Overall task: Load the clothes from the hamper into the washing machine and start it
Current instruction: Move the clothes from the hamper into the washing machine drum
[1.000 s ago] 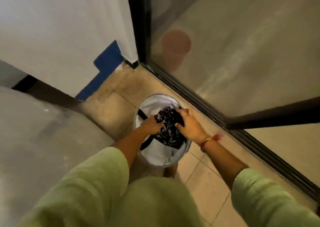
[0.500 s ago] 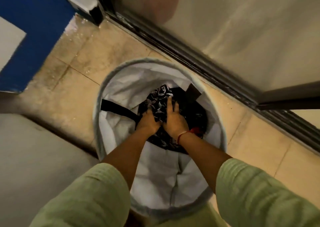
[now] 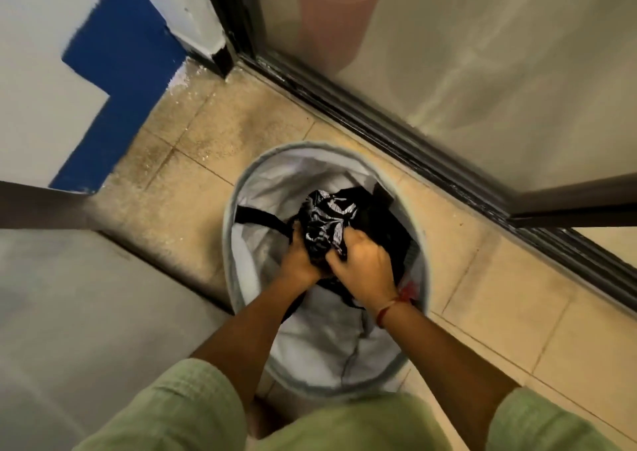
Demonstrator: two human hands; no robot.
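Observation:
A round grey hamper (image 3: pixel 241 188) with a white lining stands on the tiled floor below me. Inside lies a bundle of black clothes with a white pattern (image 3: pixel 325 219), over more dark fabric. A black strap crosses the lining on the left. Both my arms reach down into the hamper. My left hand (image 3: pixel 300 261) grips the bundle's near left side. My right hand (image 3: pixel 362 268), a red thread at its wrist, is clenched on the bundle's near right side. The washing machine's grey top (image 3: pixel 86 312) fills the lower left.
A dark sliding-door track (image 3: pixel 396 133) runs diagonally past the hamper on the right, with frosted glass behind it and a pinkish bucket (image 3: pixel 337 12) seen through it. A white and blue wall (image 3: pixel 113 64) stands at the upper left. Beige floor tiles surround the hamper.
My right hand lay flat on the clothes half a second ago and has closed into a fist on them. The bundle is bunched higher between both hands. The view has shifted slightly.

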